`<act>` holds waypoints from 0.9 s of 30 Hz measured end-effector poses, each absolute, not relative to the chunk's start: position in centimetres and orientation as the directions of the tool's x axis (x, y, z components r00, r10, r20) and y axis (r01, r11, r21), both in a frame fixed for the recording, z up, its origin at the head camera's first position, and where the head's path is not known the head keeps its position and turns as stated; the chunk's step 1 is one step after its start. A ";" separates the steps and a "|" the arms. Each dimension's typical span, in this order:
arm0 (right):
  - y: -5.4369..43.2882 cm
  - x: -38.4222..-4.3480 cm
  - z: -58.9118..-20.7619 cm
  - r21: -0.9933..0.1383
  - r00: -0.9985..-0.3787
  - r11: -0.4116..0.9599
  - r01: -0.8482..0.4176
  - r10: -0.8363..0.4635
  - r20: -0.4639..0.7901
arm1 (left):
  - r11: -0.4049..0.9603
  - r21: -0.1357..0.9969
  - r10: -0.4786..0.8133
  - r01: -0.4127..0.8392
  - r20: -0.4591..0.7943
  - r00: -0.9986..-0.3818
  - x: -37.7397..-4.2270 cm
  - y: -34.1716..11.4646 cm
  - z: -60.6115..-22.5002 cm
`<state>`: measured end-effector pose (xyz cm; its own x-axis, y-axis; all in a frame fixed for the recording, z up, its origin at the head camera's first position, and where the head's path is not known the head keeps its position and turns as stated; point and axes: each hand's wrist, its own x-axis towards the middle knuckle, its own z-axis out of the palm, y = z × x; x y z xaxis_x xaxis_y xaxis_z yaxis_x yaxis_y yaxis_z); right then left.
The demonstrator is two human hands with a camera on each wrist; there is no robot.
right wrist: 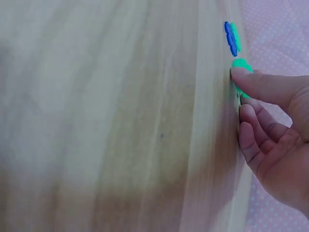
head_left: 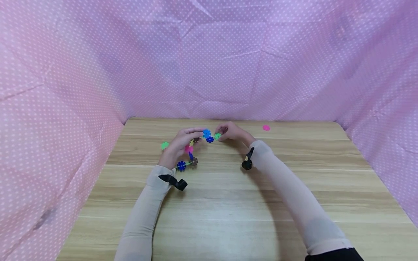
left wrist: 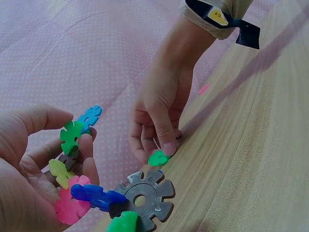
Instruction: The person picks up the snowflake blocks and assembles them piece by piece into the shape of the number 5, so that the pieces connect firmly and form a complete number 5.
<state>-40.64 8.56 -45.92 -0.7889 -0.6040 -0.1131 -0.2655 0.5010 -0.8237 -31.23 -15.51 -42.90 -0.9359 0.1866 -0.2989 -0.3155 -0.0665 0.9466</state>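
Note:
My left hand (head_left: 179,144) grips a chain of notched plastic flower discs, pinching near a green disc (left wrist: 71,136) joined to a light blue disc (head_left: 206,133). From there the chain hangs past the palm through a yellow disc (left wrist: 60,172), a pink disc (left wrist: 71,203), a blue disc (left wrist: 96,195) and a large grey-brown disc (left wrist: 161,195). Across from it, my right hand (head_left: 232,131) pinches a single green disc (right wrist: 242,65) between thumb and fingers, low over the table. A dark blue disc (head_left: 210,139) shows between the hands; whether it joins the chain I cannot tell.
A loose pink disc (head_left: 266,128) lies on the wooden table (head_left: 228,203) towards the back right. Left of my left hand is another green disc (head_left: 165,145). Pink dotted cloth (head_left: 228,72) hangs behind the table and at both sides.

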 end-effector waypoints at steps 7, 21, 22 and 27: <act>8.8 -39.9 -45.9 -0.846 -0.820 0.474 -0.243 -0.567 -0.082 | -0.047 0.946 0.181 -0.320 -0.307 -0.934 -31.3 -15.7 -42.9; 9.5 -37.4 -45.3 -0.920 -0.911 0.369 -0.133 -0.411 -0.034 | -0.005 0.961 0.203 -0.277 -0.270 -0.941 -31.3 -15.5 -43.1; 9.6 -37.2 -45.2 -0.921 -0.913 0.366 -0.132 -0.407 -0.031 | 0.001 0.963 0.204 -0.271 -0.266 -0.942 -31.3 -15.5 -43.1; 9.9 -36.4 -44.6 -0.930 -0.913 0.337 -0.146 -0.408 -0.005 | 0.016 0.968 0.210 -0.250 -0.248 -0.946 -31.2 -15.5 -43.2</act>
<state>-36.39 9.92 -44.59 -0.9131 -0.4076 -0.0047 -0.1455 0.3366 -0.9303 -31.25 -15.47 -43.17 -0.9458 0.2101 -0.2477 -0.2500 0.0159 0.9681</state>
